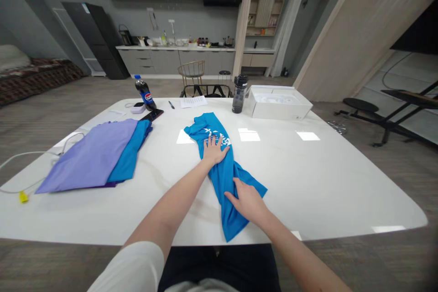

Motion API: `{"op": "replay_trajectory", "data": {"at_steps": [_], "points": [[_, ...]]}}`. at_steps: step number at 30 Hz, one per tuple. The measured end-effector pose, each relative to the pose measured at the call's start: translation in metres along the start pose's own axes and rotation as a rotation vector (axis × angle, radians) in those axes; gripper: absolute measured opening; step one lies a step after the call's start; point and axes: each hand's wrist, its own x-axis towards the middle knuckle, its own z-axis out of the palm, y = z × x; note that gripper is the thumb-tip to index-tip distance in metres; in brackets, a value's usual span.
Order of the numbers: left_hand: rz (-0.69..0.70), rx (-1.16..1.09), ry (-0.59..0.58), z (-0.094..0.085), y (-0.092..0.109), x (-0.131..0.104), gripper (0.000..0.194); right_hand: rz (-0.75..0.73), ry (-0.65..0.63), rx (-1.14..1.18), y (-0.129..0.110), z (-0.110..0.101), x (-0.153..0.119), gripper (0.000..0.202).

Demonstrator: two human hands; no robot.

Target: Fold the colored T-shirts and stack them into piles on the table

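A blue T-shirt [222, 171] with white print lies bunched and partly folded lengthwise on the white table [325, 178], its lower end fanned out toward my body. My left hand [214, 151] rests flat on the printed part, fingers spread. Lower down, my right hand [249, 198] touches the cloth near the fanned end, thumb and fingers apart; its fingertips press on a fold. To the left is a stack of flat garments, a lilac one [94, 157] on top of a blue one [128, 159].
A cola bottle [145, 93], a phone [152, 115], a pen [171, 105] and a paper sheet [193, 101] are along the far left side. Behind the T-shirt stand a dark drink bottle [239, 96] and a white box [273, 110]. A white cable [30, 153] crosses the left edge.
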Motion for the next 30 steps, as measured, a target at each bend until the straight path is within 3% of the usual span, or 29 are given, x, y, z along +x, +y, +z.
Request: {"op": "replay_trajectory", "data": {"at_steps": [6,11,13,18,20,22,24,26,30], "points": [[0.183,0.198,-0.098,0.004,-0.002,0.004,0.082,0.047,0.014,0.21,-0.016,0.004,-0.015,0.023],[0.289,0.206,-0.12,0.0,-0.006,-0.015,0.079,-0.024,-0.073,0.431,-0.029,0.005,-0.025,0.007],[0.27,0.189,-0.08,-0.003,-0.003,-0.022,0.074,-0.068,-0.12,0.509,-0.033,0.003,-0.025,0.007],[0.241,0.18,0.2,-0.013,0.027,-0.011,0.061,-0.05,-0.147,0.64,-0.027,-0.012,-0.006,0.011],[0.252,0.193,0.184,-0.012,0.043,0.006,0.063,-0.026,-0.133,0.668,-0.022,-0.02,0.004,0.015],[0.172,0.191,0.123,-0.007,0.055,0.024,0.065,-0.013,-0.127,0.695,-0.016,-0.028,0.011,0.018],[0.041,0.101,0.073,0.0,0.062,0.038,0.053,-0.004,-0.118,0.726,-0.01,-0.034,0.015,0.021],[-0.059,-0.191,0.074,0.005,0.064,0.047,0.029,0.009,-0.111,0.764,-0.003,-0.036,0.019,0.024],[-0.072,-0.77,0.098,0.002,0.053,0.058,0.008,0.073,-0.071,0.802,0.022,-0.035,0.042,0.029]]}}
